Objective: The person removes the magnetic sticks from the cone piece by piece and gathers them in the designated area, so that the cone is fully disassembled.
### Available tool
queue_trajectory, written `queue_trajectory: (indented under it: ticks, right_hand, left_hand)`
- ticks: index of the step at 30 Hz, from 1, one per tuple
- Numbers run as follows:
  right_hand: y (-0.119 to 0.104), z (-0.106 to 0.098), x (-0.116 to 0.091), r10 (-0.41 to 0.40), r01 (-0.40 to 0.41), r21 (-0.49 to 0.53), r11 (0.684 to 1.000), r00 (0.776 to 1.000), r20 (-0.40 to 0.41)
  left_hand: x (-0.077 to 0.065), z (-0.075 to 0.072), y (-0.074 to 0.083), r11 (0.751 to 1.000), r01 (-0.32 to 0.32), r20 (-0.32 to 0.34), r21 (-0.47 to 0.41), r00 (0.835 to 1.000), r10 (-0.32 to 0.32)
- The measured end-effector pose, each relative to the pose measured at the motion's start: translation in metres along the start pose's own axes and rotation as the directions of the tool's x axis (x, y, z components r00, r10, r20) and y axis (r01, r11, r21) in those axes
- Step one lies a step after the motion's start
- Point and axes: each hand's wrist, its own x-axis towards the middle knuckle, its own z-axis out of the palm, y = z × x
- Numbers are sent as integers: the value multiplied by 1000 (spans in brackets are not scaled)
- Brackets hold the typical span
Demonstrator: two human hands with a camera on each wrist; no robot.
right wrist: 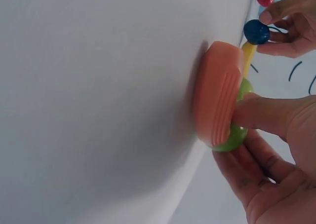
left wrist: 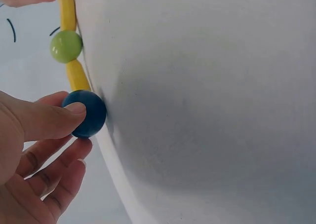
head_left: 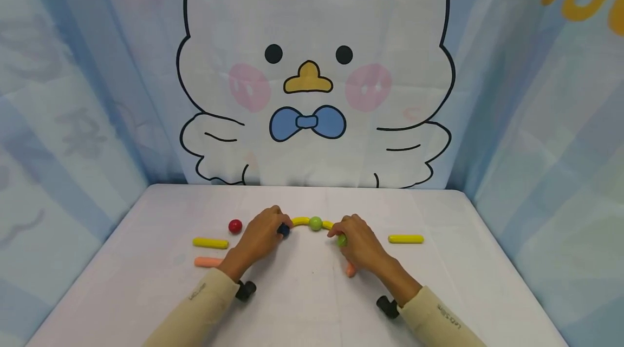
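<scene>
A chain of toy balls and rods lies across the middle of the table. At its left end, my left hand (head_left: 260,234) pinches a blue ball (left wrist: 91,116) between thumb and fingers. A curved yellow rod (head_left: 300,221) joins that ball to a light green ball (head_left: 316,223). From there a second yellow rod (head_left: 327,224) runs to another green ball (head_left: 342,240), which my right hand (head_left: 362,243) grips, partly covering it. An orange ridged piece (right wrist: 217,95) extends from this ball toward the near side; the right thumb lies against its side in the right wrist view.
A red ball (head_left: 235,226) sits left of the left hand. Nearby lie a yellow rod (head_left: 210,242) and an orange rod (head_left: 207,262), partly hidden by the left wrist. Right of the right hand is another yellow rod (head_left: 406,239). A printed curtain (head_left: 312,163) hangs behind the white table (head_left: 302,309).
</scene>
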Motion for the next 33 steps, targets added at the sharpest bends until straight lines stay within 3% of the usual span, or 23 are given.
queue_trajectory:
  ticks: [5, 10, 14, 19, 23, 33]
  right_hand:
    - [5, -1, -1, 40, -39, 51, 998, 999, -22]
    - [8, -3, -8, 134, -129, 81, 988, 989, -67]
    - [9, -5, -15, 240, -230, 111, 967, 967, -84]
    - [11, -8, -24, 332, -320, 152, 935, 941, -62]
    - [13, -9, -29, 351, -339, 183, 923, 936, -40]
    - [11, -5, -32, 348, -340, 185, 922, 937, -12]
  left_hand:
    - [-1, 1, 1, 1000, -9, -31, 26, 999, 10]
    - [-2, 5, 13, 997, -77, -96, 27, 992, 80]
    - [-1, 11, 30, 991, -127, -105, -32, 987, 123]
    - [4, 22, 50, 971, -179, -66, -157, 983, 171]
    - [9, 30, 64, 957, -220, -53, -189, 975, 214]
    - [17, 44, 84, 961, -240, -45, -140, 971, 236]
